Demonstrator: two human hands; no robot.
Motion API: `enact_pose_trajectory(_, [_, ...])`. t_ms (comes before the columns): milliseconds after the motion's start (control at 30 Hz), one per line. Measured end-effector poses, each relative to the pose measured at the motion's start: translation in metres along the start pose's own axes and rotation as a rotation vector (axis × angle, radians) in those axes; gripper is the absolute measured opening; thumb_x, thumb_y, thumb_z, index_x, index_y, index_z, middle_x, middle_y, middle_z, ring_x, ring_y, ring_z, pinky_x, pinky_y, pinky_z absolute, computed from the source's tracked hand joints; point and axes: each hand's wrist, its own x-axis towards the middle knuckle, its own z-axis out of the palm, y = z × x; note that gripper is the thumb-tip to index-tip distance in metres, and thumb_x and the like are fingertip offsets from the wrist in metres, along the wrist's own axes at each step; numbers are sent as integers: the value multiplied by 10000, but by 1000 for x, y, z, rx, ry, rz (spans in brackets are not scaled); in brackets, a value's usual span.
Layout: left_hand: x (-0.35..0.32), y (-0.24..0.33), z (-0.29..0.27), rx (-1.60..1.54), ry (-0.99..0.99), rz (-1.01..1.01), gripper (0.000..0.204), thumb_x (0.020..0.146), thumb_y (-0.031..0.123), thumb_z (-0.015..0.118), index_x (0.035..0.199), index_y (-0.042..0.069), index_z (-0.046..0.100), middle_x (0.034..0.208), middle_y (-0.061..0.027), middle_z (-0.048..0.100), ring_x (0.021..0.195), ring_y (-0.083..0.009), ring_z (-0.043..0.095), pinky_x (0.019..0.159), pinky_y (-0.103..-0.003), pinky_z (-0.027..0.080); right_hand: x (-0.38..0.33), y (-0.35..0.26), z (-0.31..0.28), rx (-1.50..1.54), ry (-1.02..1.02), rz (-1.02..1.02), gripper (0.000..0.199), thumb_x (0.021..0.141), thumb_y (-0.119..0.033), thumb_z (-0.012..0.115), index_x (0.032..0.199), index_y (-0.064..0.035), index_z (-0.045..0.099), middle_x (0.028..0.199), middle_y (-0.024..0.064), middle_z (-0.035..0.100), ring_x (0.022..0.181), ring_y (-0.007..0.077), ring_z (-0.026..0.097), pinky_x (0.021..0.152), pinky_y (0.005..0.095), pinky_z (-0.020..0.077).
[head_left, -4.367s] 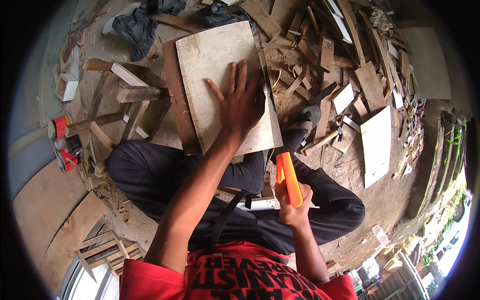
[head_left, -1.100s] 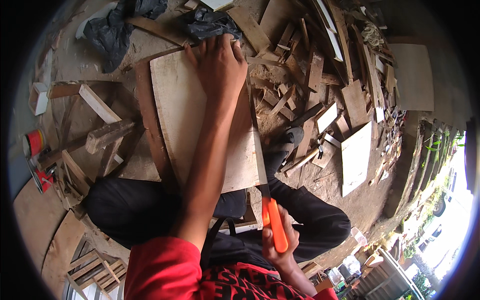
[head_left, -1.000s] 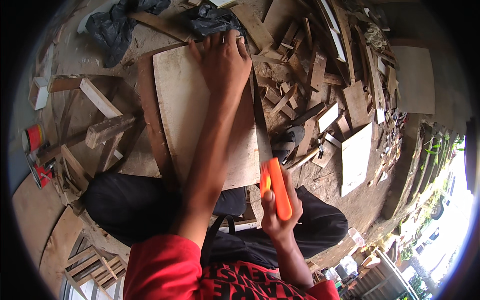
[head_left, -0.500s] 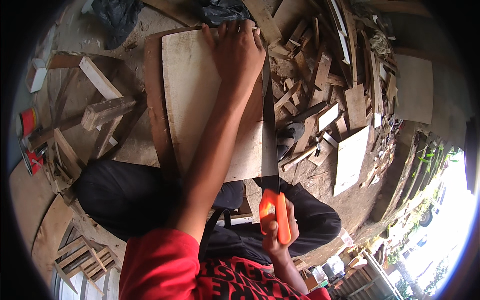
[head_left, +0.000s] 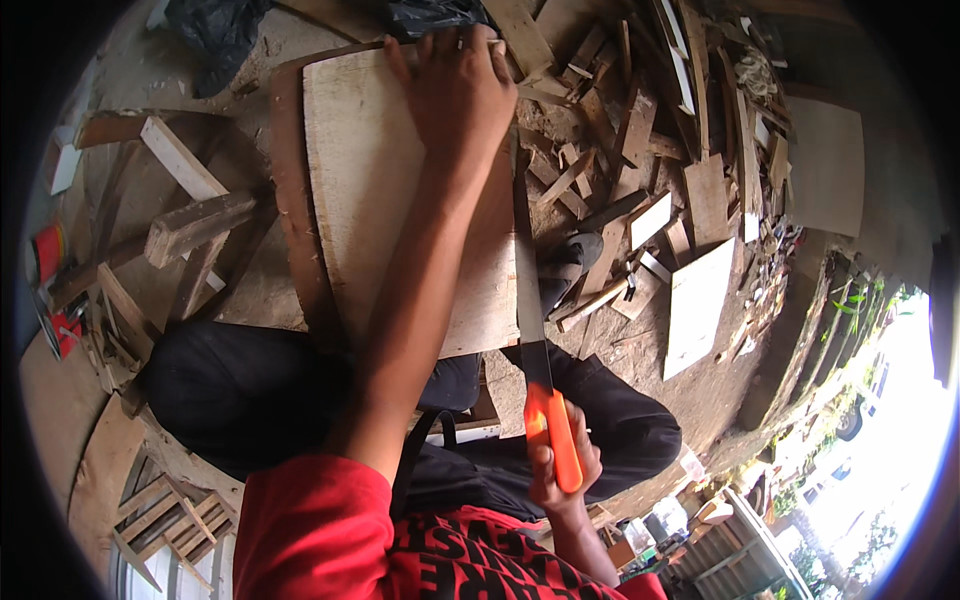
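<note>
A: State of the right hand (head_left: 588, 460)?
B: Clenched around the orange plastic handle (head_left: 563, 445) of a handsaw; thumb on the near-left side, fingers wrapped from the right.
A: Blade?
B: Long grey metal blade (head_left: 531, 325), pointing away from the body along the right edge of a pale rectangular wooden board (head_left: 365, 150). Contact with the wood: cannot tell.
A: Left hand (head_left: 460, 100)?
B: Back up on the board's far end, near the far right corner, fingers bent at the far edge. Whether they clasp it or only press: cannot tell. Forearm crosses above the board.
A: Board position?
B: In front of the seated person, near end by the black-trousered legs (head_left: 225, 400). A dark brown wooden board (head_left: 292, 180) shows beneath, along its left side.
A: Surroundings, right?
B: Dark shoe (head_left: 572, 258) just beside the blade; farther out, a white flat panel (head_left: 700, 310) on the dirt ground, brown wood offcuts heaped beyond.
A: Left and far?
B: Rough wooden beam (head_left: 200, 228) among crossed timbers; crumpled black plastic bag (head_left: 218, 40) past the far left corner.
</note>
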Motion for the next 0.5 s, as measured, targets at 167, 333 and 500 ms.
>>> enact_pose_trajectory(167, [1,-6,3,50,-82,-10,115,907,277,654,961,176,664,1019,-29,693,1091,-258,612,1127,-625,273,114,-21,35,218,63,-10,587,890,-81,709,1405,74,473,1120,221,695,819,203,742,704,285,559])
enact_pose_trajectory(333, [1,-6,-2,51,-138,-12,160,927,289,631,1042,188,679,1075,-24,697,1123,-269,613,1139,-625,251,38,-10,9,243,-43,-8,634,835,-61,765,1364,117,464,1181,268,676,911,324,750,719,327,598])
enact_pose_trajectory(500, [1,-5,-2,59,-174,-3,210,941,351,609,1070,215,702,1092,-38,708,1110,-293,629,1112,-608,281,-12,-8,-11,208,-53,-21,609,826,-100,768,1315,147,502,1120,264,700,746,289,755,646,321,600])
